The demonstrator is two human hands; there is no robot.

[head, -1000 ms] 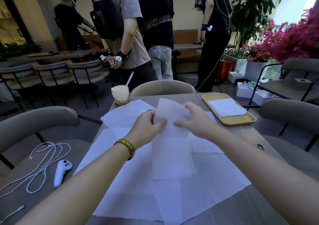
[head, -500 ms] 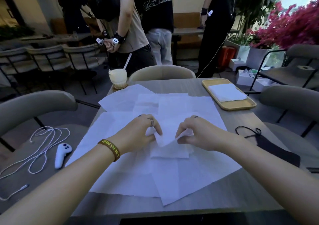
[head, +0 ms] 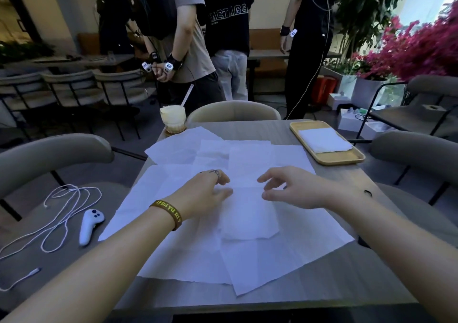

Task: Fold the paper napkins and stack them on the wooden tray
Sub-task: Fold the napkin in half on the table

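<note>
A folded white napkin (head: 249, 213) lies flat on several unfolded napkins (head: 173, 213) spread over the table. My left hand (head: 203, 194) rests at its upper left corner, fingertips touching the paper. My right hand (head: 295, 189) hovers at its upper right corner with fingers spread and curled, holding nothing. The wooden tray (head: 329, 159) sits at the table's far right with a stack of folded napkins (head: 323, 140) on it.
A drink glass with a straw (head: 172, 118) stands at the far left corner of the table (head: 247, 295). A white controller (head: 89, 225) and white cable (head: 62, 213) lie on the chair to my left. Chairs surround the table; several people stand beyond it.
The napkin was held up, then folded down toward me. Both hands have let go of it and it now lies flat, folded.
</note>
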